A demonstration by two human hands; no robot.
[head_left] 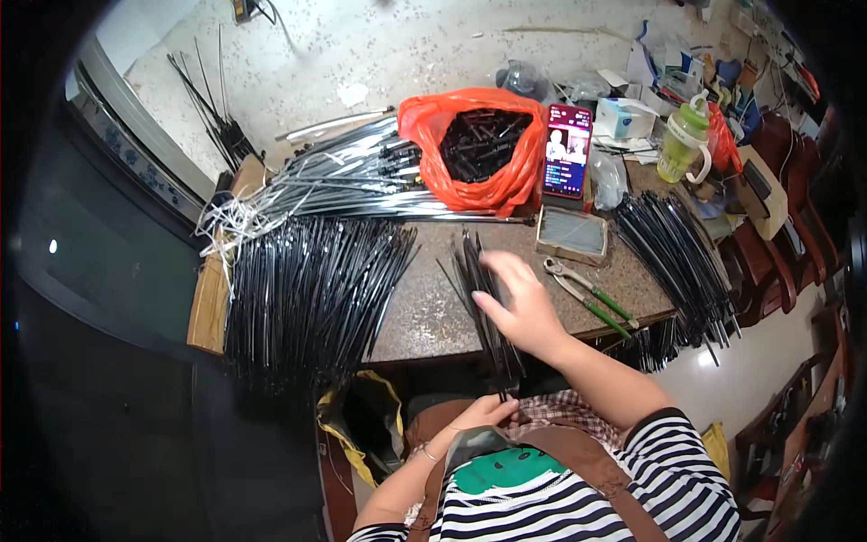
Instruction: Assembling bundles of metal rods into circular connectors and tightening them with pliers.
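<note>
a speckled brown worktop (424, 307) crowded with black rods. the right hand (522, 307) lies flat, fingers spread, on a small rod bundle (483, 298) at the near edge; the left hand (479, 415) pinches its lower ends. best keep the ends level and pressed together.

You have one open lane: the bare strip of tabletop (424, 298) between the big spread of black rods (307, 289) on your left and the small bundle (483, 298) under your right hand (524, 307). To the right, the pliers (591, 294) and a flat box (572, 235) crowd the surface, with another rod pile (677, 262) beyond. Straight ahead, the orange bag (474, 144) and propped phone (567, 149) block your reach
</note>
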